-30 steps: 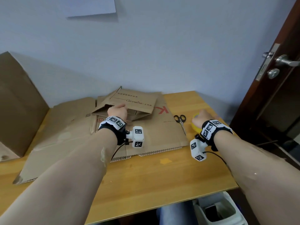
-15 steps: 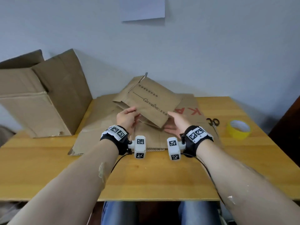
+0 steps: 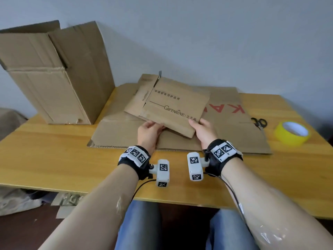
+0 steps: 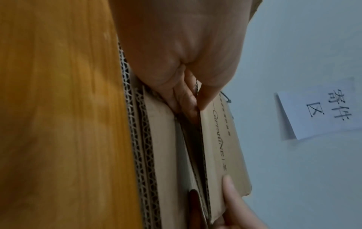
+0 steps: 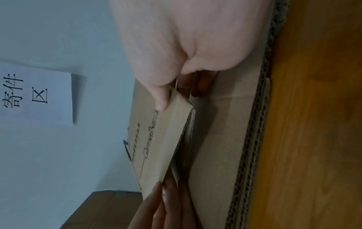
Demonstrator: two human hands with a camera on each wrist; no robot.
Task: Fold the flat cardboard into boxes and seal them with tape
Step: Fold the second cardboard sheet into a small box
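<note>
A small flattened cardboard box (image 3: 173, 103) printed "GIFFARINE" lies tilted over a stack of larger flat cardboard sheets (image 3: 234, 134) on the wooden table (image 3: 54, 159). My left hand (image 3: 150, 130) pinches its near left edge, thumb on top and fingers underneath; the left wrist view shows the same flattened box (image 4: 221, 139) with its two layers slightly parted. My right hand (image 3: 202, 129) pinches the near right corner, thumb on the printed face of the box (image 5: 162, 139). A yellow tape roll (image 3: 292, 133) sits at the table's right.
Black scissors (image 3: 259, 123) lie beside the tape roll. A large opened cardboard box (image 3: 54, 78) stands at the table's back left. A white paper note (image 4: 321, 111) hangs on the wall. The near table edge is just before my knees.
My right hand left the tape roll a second ago and came onto the small box's right corner. Both hands have since lowered the box's near edge toward the flat stack.
</note>
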